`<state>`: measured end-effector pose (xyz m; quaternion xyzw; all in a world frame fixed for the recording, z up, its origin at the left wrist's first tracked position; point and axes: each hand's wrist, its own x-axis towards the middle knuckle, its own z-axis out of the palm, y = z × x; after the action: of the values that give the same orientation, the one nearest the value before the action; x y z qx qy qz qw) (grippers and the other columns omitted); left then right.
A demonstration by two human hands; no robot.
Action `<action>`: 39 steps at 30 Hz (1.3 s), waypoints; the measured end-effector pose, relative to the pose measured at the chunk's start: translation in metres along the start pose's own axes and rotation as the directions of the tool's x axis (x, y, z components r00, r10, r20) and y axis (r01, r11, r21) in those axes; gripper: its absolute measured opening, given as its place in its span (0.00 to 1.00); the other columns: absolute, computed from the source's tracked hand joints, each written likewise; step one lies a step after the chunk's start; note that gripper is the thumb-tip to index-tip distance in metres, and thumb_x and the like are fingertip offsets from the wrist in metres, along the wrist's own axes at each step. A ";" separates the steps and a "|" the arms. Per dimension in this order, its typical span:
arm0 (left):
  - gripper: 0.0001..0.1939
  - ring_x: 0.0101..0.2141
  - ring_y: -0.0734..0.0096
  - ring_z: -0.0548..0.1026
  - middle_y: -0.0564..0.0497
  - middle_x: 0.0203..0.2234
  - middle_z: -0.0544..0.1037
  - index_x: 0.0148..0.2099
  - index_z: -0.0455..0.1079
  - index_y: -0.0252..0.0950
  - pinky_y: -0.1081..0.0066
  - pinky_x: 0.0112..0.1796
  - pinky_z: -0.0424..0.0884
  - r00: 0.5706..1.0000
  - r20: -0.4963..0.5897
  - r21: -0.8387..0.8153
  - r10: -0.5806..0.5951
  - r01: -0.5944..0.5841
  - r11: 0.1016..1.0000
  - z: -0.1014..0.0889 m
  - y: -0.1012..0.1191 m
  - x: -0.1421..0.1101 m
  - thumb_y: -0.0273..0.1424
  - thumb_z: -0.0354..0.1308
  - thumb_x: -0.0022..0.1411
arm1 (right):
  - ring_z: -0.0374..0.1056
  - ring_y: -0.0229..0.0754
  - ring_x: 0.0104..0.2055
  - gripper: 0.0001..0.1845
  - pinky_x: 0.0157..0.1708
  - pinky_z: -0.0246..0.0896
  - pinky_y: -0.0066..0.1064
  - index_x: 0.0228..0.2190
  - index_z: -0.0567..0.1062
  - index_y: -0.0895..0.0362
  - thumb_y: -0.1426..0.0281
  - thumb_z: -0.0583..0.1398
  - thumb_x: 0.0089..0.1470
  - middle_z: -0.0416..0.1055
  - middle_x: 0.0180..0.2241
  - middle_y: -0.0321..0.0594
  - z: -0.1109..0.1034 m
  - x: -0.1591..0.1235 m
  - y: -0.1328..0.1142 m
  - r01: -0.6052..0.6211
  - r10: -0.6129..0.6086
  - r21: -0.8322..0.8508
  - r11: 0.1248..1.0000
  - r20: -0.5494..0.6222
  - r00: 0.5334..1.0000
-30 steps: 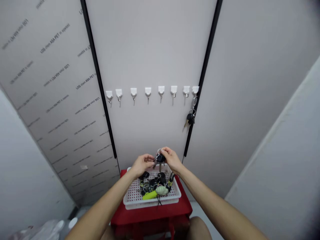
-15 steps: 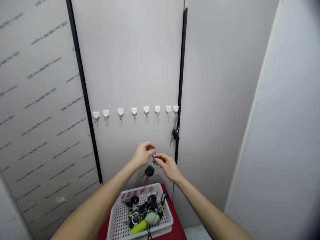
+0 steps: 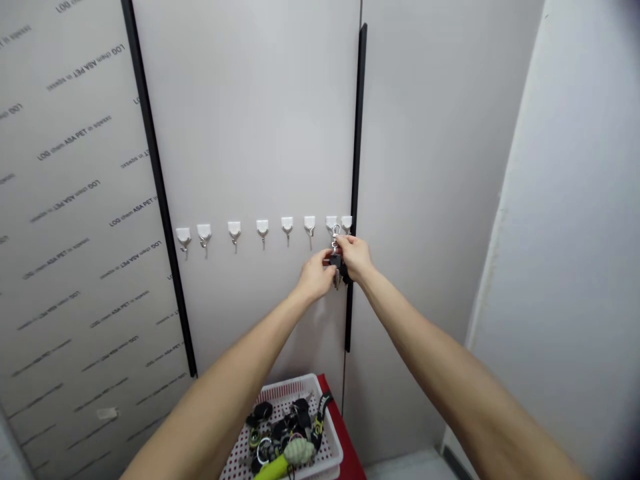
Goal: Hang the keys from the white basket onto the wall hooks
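Note:
A bunch of keys (image 3: 335,261) with black heads hangs from a silver clasp (image 3: 336,230) in front of the second wall hook from the right (image 3: 331,221). My right hand (image 3: 356,257) pinches the clasp near its lower end. Lower and to the left, my left hand (image 3: 317,275) has its fingers closed around the keys. The clasp's top loop overlaps the hook; whether it is over it I cannot tell. Another key bunch on the rightmost hook (image 3: 347,222) is mostly hidden behind my right hand.
Several white hooks (image 3: 262,228) run in a row to the left. Below, a white perforated basket (image 3: 336,440) with more keys, a lanyard (image 3: 320,423) and a lime-green item (image 3: 273,469) stands on a red surface (image 3: 350,447). A black vertical strip (image 3: 358,120) edges the panel.
Both hands have risen and moved right with the keys, from above the basket to the second hook from the right. The view has shifted slightly.

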<state>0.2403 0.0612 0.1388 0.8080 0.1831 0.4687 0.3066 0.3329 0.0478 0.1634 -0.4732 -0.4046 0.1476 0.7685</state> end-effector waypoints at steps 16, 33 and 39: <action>0.15 0.35 0.73 0.66 0.44 0.35 0.69 0.38 0.63 0.28 0.72 0.38 0.60 0.862 0.051 0.142 -0.505 0.494 0.858 -0.057 -0.130 -0.151 0.24 0.47 0.45 | 0.60 0.37 0.33 0.13 0.36 0.53 0.32 0.29 0.69 0.61 0.72 0.52 0.37 0.66 0.31 0.41 -0.016 -0.086 0.095 0.240 -0.117 -0.528 0.814 0.256 0.960; 0.15 0.39 0.64 0.61 0.45 0.34 0.68 0.39 0.63 0.36 0.68 0.38 0.57 0.828 0.197 0.672 -0.525 0.276 0.687 -0.063 -0.155 -0.240 0.25 0.44 0.47 | 0.63 0.42 0.26 0.10 0.25 0.51 0.29 0.18 0.71 0.58 0.79 0.51 0.33 0.69 0.22 0.44 0.051 -0.198 0.186 0.523 0.463 -0.689 0.501 0.724 0.511; 0.16 0.39 0.69 0.63 0.48 0.37 0.67 0.39 0.62 0.34 0.70 0.41 0.56 0.858 0.130 0.233 -0.497 0.461 0.856 -0.066 -0.146 -0.228 0.28 0.49 0.45 | 0.57 0.31 0.17 0.05 0.20 0.50 0.23 0.18 0.67 0.59 0.73 0.52 0.36 0.62 0.14 0.32 0.044 -0.180 0.160 0.099 0.442 -0.587 0.803 0.699 0.562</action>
<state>0.0690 0.0581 -0.0808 0.8025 0.3945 0.2796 0.3495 0.2114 0.0465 -0.0490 -0.5957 -0.6829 0.2982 0.2998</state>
